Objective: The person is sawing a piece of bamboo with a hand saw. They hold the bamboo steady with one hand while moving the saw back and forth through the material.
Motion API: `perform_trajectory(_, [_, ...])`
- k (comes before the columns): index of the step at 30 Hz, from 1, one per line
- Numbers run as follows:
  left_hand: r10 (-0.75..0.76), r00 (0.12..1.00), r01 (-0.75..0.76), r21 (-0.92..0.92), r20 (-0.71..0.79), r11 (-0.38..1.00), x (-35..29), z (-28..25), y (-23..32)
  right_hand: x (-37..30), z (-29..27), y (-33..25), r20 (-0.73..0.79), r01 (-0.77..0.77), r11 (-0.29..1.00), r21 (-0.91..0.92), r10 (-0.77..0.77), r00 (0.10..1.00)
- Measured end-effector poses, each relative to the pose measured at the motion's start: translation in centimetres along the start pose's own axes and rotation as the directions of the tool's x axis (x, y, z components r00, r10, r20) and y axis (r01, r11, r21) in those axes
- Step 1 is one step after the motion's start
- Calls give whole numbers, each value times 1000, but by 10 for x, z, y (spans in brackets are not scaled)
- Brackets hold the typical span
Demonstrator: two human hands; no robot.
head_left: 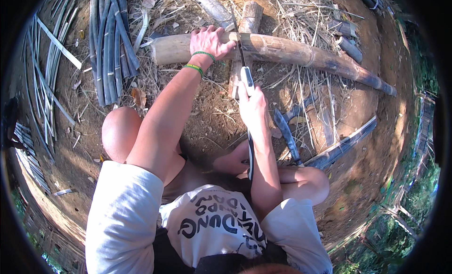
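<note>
A thick bamboo pole [282,51] lies crosswise before me, tan at the left and darker toward its thin right end. My left hand [212,42] is closed over it from above, left of the saw, thumb pointing right. In my right hand [254,104] is the handle of a hand saw [246,76], white and dark near the blade. The narrow blade crosses the pole just right of my left hand, its tip reaching past the far side. How deep it sits in the bamboo I cannot tell. Beneath the pole runs a shorter log [251,15], roughly at right angles.
Dark bamboo strips [110,48] lie bundled at the left, with thin pale strips [47,81] farther out. Short bamboo pieces [349,49] rest at the far right. A dark curved piece [287,135] and a split bamboo length [343,143] lie by my right knee. Dry straw litters the dirt.
</note>
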State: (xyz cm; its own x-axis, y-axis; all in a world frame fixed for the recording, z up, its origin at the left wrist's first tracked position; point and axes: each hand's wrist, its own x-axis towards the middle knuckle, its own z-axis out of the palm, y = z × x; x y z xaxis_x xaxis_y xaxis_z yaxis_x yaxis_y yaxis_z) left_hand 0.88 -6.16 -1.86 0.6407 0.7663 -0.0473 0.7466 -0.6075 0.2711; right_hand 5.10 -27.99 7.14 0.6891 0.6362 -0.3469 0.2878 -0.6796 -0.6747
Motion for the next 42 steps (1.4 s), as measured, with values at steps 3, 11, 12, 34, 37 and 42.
perform_trajectory(3, [-8, 1000, 8, -9, 15, 1000, -3, 2, -1, -5, 1, 1, -4, -16, 998, -54, 15, 1000])
perform_trajectory(11, [0, 1000, 0, 5, -16, 1000, 3, 0, 2, -4, -2, -1, 5, -24, 1000, 10, 24, 1000])
perform_trajectory(12, [-6, 1000, 6, 16, -29, 1000, 1, 2, -1, -16, -2, -2, -1, -31, 1000, -2, 31, 1000])
perform_trajectory(34, [-33, 993, 34, -12, 112, 999, 12, -7, 2, -38, 12, 14, 4, -106, 992, 71, 106, 994])
perform_trajectory(37, [-35, 991, 38, -19, 132, 999, 12, -11, -1, -28, 15, 6, 32, -135, 989, 62, 133, 991])
perform_trajectory(42, [15, 998, -14, -11, 56, 1000, 21, -6, 2, 24, 36, 29, -112, 29, 996, 79, -20, 993])
